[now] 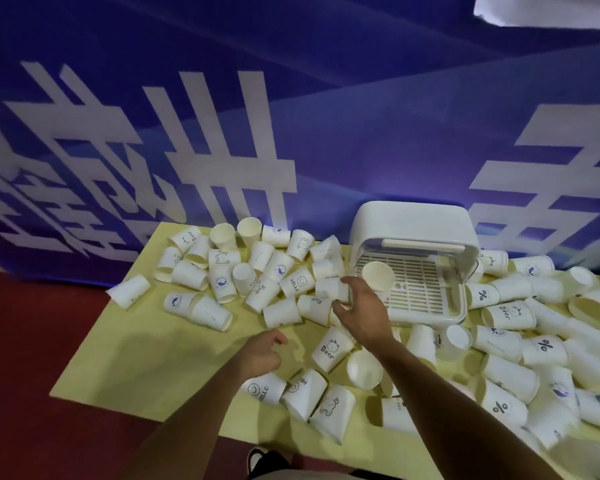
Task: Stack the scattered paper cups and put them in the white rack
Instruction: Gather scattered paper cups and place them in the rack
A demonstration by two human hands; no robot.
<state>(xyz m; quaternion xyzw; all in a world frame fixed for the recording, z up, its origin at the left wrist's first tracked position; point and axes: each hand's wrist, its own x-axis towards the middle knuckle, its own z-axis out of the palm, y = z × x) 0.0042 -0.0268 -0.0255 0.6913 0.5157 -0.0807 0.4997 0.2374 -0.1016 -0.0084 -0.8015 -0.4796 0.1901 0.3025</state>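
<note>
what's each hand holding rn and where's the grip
Right hand grips a cup round its side wall, just left of the rack; left hand holds nothing.

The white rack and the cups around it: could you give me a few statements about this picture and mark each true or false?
1. The white rack already holds a tall stack of cups. False: its slotted tray looks bare.
2. The right hand grips a paper cup at the rack's open front. True.
3. The left hand also grips a cup. False: it is above the table with its fingers loosely curled, holding nothing.
4. Scattered cups lie on both sides of the rack. True.
5. The table is red. False: it is pale yellow; the floor beside it is red.
</note>
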